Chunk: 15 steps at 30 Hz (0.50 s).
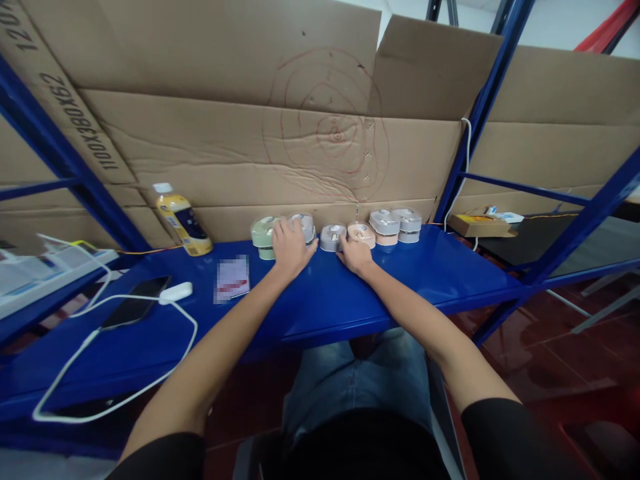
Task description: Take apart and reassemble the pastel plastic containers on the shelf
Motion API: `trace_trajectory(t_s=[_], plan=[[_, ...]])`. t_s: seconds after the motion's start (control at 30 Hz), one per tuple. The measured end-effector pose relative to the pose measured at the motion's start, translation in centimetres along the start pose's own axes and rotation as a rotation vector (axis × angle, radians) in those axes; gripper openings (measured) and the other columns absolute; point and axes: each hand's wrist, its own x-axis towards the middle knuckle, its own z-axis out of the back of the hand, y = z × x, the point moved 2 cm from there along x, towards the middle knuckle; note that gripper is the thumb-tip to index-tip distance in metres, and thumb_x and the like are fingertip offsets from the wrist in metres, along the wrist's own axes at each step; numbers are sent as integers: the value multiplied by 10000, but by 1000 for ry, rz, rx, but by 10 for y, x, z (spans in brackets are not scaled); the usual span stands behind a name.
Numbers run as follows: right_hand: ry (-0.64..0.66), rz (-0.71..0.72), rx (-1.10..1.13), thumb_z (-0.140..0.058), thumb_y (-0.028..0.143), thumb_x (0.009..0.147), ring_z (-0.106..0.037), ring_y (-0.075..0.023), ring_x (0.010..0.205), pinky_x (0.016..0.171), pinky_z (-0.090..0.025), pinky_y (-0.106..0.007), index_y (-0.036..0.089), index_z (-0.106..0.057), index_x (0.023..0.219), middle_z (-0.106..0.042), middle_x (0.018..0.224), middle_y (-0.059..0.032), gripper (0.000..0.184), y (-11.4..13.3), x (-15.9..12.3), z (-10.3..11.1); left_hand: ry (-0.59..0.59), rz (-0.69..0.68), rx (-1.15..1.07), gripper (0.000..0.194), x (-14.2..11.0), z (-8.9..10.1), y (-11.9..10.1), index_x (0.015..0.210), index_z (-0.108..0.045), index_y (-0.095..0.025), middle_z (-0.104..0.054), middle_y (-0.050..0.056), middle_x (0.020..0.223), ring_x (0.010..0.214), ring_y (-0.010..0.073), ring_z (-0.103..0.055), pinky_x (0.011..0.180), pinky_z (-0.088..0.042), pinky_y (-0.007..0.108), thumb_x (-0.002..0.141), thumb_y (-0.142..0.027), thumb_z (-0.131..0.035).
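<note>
Small plastic containers with clear lids stand in a row against the cardboard, some stacked in twos. My left hand (289, 250) curls around a grey container (304, 221), with a green container (263, 233) just left of it. The fingers of my right hand (357, 255) are closed at the front of a low pink container (362, 233). A low grey container (331, 238) sits between my hands, close to my right thumb. Right of my right hand are a stack with a grey top and pink bottom (385, 228) and a grey stack (409, 225). My fingers hide parts of the held containers.
The containers stand on a blue metal shelf (320, 307) backed by cardboard (200, 140). To the left are a yellow drink bottle (184, 221), a blurred-out card or packet (232, 279), a phone (135, 303), a white cable (115, 417) and a power strip (55, 277). Blue posts rise at both sides.
</note>
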Motion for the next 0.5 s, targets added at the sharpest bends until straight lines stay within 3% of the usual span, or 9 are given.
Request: trace_trajectory(t_s=[0.13, 0.37, 0.5], plan=[[-4, 24, -30, -473, 396, 1053, -675, -337, 1165, 933, -554, -418, 198, -368, 1552, -656, 1330, -222, 547, 0, 4, -1, 70, 99, 176, 709, 34, -14, 1, 1344, -524, -40, -514, 341, 1445, 1424, 564, -347, 1138, -266, 683, 837, -496, -718], [7, -51, -53, -302, 161, 1057, -704, -310, 1097, 885, -565, -425, 177, -392, 1529, -668, 1300, -225, 480, -8, 12, -6, 283, 316, 494, 901, 63, -38, -6, 1414, -466, 74, -481, 432, 1460, 1415, 588, -370, 1122, -224, 683, 844, -590, -682], [-12, -27, -54, -341, 281, 1080, -673, -317, 1165, 946, -546, -434, 167, -326, 1567, -623, 1368, -248, 501, -3, 8, -3, 323, 322, 574, 853, 64, -42, -8, 1424, -469, 68, -461, 431, 1483, 1419, 569, -382, 1125, -220, 676, 883, -569, -641]])
